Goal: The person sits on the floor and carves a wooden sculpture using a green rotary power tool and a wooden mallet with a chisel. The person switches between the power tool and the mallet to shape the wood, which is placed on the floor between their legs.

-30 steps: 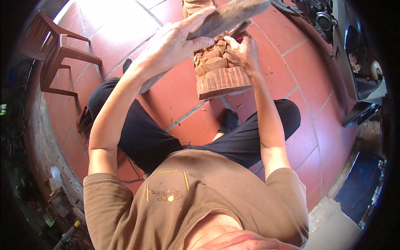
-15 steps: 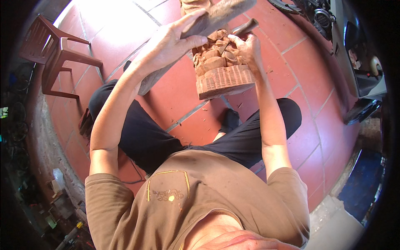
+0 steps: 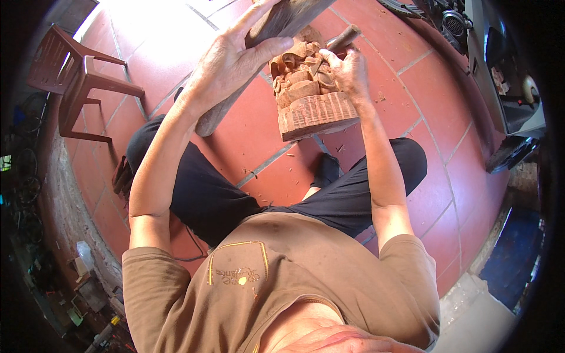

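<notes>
My left hand [image 3: 226, 67] is wrapped round a wooden mallet [image 3: 288, 20], a long grey-brown club lying slantwise, its thick upper end running out past the top edge. My right hand [image 3: 352, 73] grips a chisel [image 3: 342, 39] by its lower part, with the dark handle sticking up beyond the fingers. The blade points into the wooden carving [image 3: 300, 89], a reddish-brown block with rounded figures cut in it and a grooved base. Where exactly the chisel's edge meets the wood is hard to make out. Mallet and chisel handle are apart.
The carving stands over a red tiled floor [image 3: 276, 182] strewn with wood chips, between my spread legs. To the left is a brown plastic chair [image 3: 88, 76]. A motorbike [image 3: 500, 76] stands at the right. Assorted items [image 3: 88, 288] lie beyond the floor's edge at lower left.
My left hand has moved a little to the left with the mallet, away from the chisel handle. The right hand and chisel have barely shifted; the carving looks unmoved.
</notes>
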The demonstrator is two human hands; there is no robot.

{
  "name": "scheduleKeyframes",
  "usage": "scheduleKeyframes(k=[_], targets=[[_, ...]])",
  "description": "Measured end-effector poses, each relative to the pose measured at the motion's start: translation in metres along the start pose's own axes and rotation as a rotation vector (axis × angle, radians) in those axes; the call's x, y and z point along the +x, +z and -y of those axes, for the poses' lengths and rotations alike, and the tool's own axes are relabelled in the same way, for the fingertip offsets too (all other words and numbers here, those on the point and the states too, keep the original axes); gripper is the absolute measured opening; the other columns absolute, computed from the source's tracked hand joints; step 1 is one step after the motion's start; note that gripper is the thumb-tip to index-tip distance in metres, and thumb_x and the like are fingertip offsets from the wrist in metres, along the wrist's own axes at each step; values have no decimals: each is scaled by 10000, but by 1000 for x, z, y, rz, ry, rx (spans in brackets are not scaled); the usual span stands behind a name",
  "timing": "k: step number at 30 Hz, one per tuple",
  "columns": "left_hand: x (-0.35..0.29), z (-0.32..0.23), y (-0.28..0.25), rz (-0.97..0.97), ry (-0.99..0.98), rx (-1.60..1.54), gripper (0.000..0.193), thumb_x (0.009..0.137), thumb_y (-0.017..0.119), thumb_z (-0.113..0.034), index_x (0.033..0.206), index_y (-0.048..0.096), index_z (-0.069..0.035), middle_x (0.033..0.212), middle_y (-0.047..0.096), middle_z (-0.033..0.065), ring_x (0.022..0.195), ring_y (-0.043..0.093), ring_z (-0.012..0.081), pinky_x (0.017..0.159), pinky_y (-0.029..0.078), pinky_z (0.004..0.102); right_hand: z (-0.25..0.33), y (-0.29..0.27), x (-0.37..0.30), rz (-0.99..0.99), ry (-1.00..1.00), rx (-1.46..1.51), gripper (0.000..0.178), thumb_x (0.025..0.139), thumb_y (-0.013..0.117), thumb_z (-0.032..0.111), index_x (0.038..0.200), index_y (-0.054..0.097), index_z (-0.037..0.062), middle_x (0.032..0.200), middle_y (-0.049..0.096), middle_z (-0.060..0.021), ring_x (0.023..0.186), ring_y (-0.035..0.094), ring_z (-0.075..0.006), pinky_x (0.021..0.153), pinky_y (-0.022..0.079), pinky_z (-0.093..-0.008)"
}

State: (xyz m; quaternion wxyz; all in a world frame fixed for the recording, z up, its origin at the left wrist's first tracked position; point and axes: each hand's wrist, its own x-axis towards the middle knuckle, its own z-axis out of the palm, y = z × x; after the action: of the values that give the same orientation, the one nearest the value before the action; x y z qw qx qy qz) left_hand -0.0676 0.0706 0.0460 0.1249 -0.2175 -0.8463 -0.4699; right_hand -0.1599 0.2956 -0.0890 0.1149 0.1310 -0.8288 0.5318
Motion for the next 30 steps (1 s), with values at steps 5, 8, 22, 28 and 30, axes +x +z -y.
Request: scheduleKeyframes(k=[5,8,22,28,30], targets=[[1,-22,1,-50,-17,-75,616,925,673,-121,1462,384,-32,1362,535,156,1217,497,196,1033,400,335,9,1,-2,-6,-33,-70,233,843,718,198,945,699,-11,814,726,-146,729,711,-247,670,542,-362],[1,-24,-1,-47,-17,-45,618,926,672,-129,1464,384,-34,1375,524,158,1243,485,201,1058,377,337,5,0,-1,14,-21,-16,235,843,715,192,955,699,-14,816,727,-145,729,711,-242,676,544,-360],[3,-5,5,-102,97,4,624,927,665,-234,1468,392,-86,1230,554,138,1134,497,195,967,402,335,13,2,-1,53,-15,-82,229,840,724,172,1013,691,26,839,730,-134,760,714,-239,684,538,-354],[-4,26,19,119,-32,245,616,904,669,-354,1435,437,-144,1079,660,226,974,661,360,858,504,408,7,9,-2,52,-18,-90,204,833,728,161,1014,705,70,840,727,-128,740,705,-263,681,532,-372],[-6,15,16,128,-115,197,622,926,648,-353,1467,411,-157,1236,611,197,1102,601,280,956,463,384,13,7,-2,65,13,-59,196,831,729,155,1002,702,63,836,725,-127,740,704,-264,675,532,-376]])
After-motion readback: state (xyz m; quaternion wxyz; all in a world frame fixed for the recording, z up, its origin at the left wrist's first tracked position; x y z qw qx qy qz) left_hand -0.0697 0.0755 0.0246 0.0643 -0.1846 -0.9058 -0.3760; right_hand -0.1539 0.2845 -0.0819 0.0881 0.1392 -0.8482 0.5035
